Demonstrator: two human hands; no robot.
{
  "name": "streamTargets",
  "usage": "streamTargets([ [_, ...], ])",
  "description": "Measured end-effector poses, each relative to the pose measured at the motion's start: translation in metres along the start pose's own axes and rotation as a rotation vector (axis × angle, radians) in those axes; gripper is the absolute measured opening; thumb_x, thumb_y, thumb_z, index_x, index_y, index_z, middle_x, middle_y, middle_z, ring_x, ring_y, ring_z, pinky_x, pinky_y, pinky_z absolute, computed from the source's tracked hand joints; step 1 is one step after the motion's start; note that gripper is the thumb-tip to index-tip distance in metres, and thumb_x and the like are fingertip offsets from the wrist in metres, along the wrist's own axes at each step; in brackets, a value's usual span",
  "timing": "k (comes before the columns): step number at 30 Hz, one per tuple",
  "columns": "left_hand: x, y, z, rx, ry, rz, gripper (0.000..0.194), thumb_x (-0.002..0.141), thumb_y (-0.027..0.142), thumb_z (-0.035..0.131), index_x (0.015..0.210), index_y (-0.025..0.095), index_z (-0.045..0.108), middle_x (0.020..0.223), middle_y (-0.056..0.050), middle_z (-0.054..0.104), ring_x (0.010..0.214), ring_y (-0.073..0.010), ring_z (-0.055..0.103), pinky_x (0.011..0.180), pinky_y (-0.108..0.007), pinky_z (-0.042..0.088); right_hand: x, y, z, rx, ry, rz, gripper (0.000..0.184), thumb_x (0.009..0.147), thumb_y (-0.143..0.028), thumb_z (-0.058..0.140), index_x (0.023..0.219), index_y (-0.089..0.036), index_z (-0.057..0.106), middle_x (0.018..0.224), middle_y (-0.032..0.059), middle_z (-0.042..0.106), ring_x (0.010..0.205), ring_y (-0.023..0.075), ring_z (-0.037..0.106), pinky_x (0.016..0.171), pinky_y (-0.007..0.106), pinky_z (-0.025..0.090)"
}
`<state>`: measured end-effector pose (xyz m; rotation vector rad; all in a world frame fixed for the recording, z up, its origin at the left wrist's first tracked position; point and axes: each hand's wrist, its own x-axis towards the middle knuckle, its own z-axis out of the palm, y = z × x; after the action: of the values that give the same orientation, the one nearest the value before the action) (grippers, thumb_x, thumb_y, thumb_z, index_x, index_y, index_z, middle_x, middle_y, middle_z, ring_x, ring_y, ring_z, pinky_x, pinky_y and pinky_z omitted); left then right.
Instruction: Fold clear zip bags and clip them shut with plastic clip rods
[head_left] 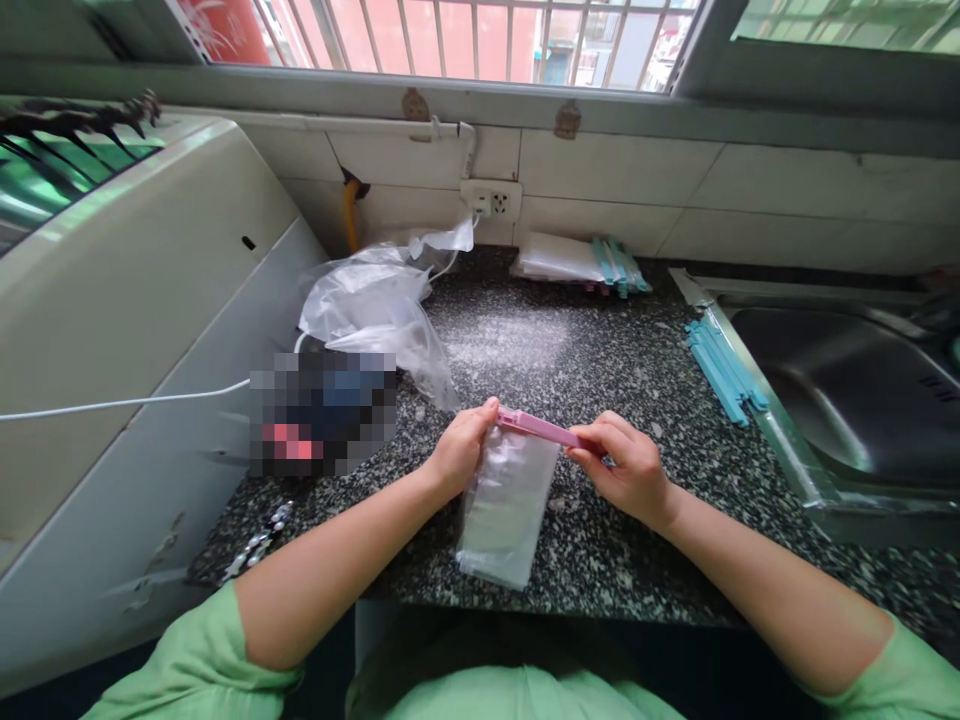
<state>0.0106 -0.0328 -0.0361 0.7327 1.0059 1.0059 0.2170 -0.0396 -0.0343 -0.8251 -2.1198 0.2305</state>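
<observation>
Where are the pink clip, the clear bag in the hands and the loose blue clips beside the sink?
Pink clip [541, 427]: head view, the middle of its length.
Clear bag [504, 510]: head view, the middle of its front face.
Blue clips [720, 370]: head view, the middle of the bunch.

Clear bag [506, 510], pink clip [546, 430] at edge

Your speckled countertop [637, 350] carries a crumpled clear plastic bag [367, 300] left of centre, a pixelated object [330, 405] below it, stacked flat bags [559, 258] at upper centre-right, and loose teal strips [721, 372] farther right.
</observation>
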Motion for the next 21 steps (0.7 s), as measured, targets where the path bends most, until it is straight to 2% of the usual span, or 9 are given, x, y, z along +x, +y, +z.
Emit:
streamTargets([
  [9,0.0012,-0.0012,-0.0042,-0.028,0.003,0.016,0.046,0.061,0.058,0.064,0.064,0.012,0.064,0.052,-0.001,0.058,0.047,-0.0107,0.047,0.049,-0.023,0.034,0.0049,-0.0016,-0.0046,0.043,0.054,-0.005,0.011,0.08,-0.013,0.057,0.088,-0.019,0.054,0.068,-0.0002,0.053,0.057,0.0093,0.048,0.05,0.021,0.044],
  [21,-0.0003,0.0064,-0.0034,-0.082,0.048,0.024,0.045,0.055,0.057,0.068,0.057,0.013,0.062,0.048,0.0,0.056,0.045,-0.0104,0.045,0.05,-0.023,0.036,0.0034,0.0016,-0.0066,0.062,0.131,-0.033,0.012,0.08,-0.013,0.056,0.09,-0.02,0.054,0.072,0.0013,0.058,0.062,0.0117,0.054,0.055,0.025,0.047],
])
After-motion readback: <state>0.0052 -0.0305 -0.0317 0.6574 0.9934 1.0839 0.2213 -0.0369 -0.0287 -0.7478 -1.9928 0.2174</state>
